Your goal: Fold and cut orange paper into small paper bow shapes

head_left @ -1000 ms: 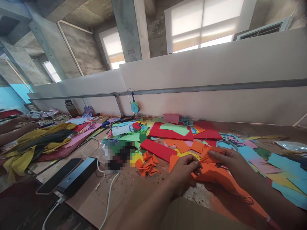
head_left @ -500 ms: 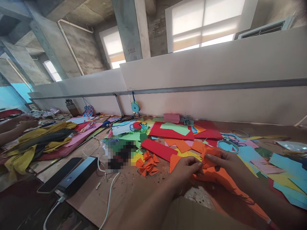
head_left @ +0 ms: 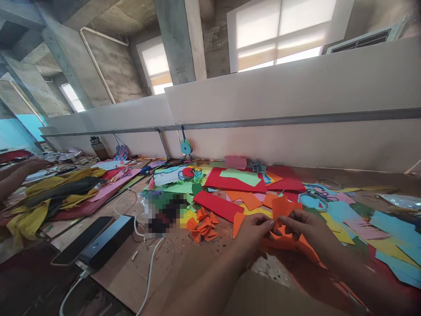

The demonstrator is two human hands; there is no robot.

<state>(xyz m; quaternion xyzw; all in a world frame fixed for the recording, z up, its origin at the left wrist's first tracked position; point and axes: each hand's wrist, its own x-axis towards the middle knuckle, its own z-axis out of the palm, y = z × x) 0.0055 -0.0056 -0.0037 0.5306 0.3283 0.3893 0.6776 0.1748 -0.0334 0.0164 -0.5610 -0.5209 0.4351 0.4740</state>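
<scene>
Both hands meet over the brown table, pinching a small piece of orange paper (head_left: 282, 206) that stands up between the fingertips. My left hand (head_left: 254, 230) grips its lower left edge with closed fingers. My right hand (head_left: 307, 228) pinches its right side. Under the hands lies a larger orange sheet (head_left: 301, 247). A heap of folded orange paper shapes (head_left: 201, 224) sits on the table just left of my left hand.
Coloured paper sheets, red (head_left: 217, 205), green, blue (head_left: 394, 228) and yellow, litter the table up to a white partition. Scissors (head_left: 314, 192) lie to the right. A phone (head_left: 80, 240), a black power bank (head_left: 108, 241) and white cables sit at left. Another person's hands (head_left: 19, 169) work far left.
The small orange piece has been lifted from lying flat on the sheet to standing upright between my fingertips. My right hand drew in and rose slightly.
</scene>
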